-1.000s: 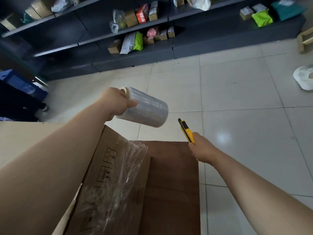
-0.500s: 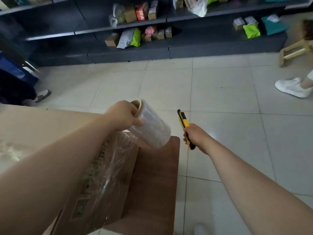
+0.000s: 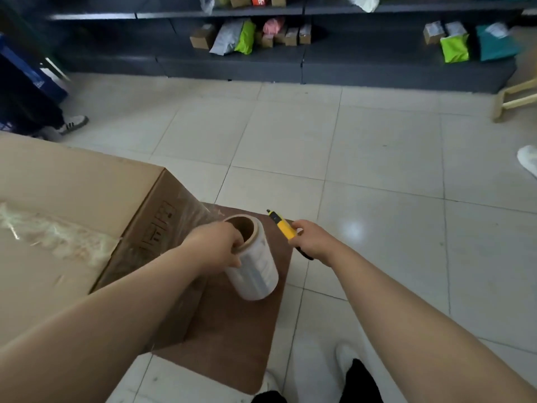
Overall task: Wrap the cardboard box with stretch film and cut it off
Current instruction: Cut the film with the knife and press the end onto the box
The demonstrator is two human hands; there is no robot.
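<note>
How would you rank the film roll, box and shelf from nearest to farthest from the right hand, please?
1. Film roll, just left of the right hand, which holds the knife.
2. Box, farther left.
3. Shelf, far ahead across the floor.

The matt brown cardboard box (image 3: 72,193) wears crinkled glossy clear film (image 3: 58,239), the cloudy plastic stretch-film roll (image 3: 255,269) has a cardboard core, and pale floor tiles (image 3: 377,158) shine.

1 head camera looks down, close over hands (image 3: 215,245) (image 3: 312,239).
</note>
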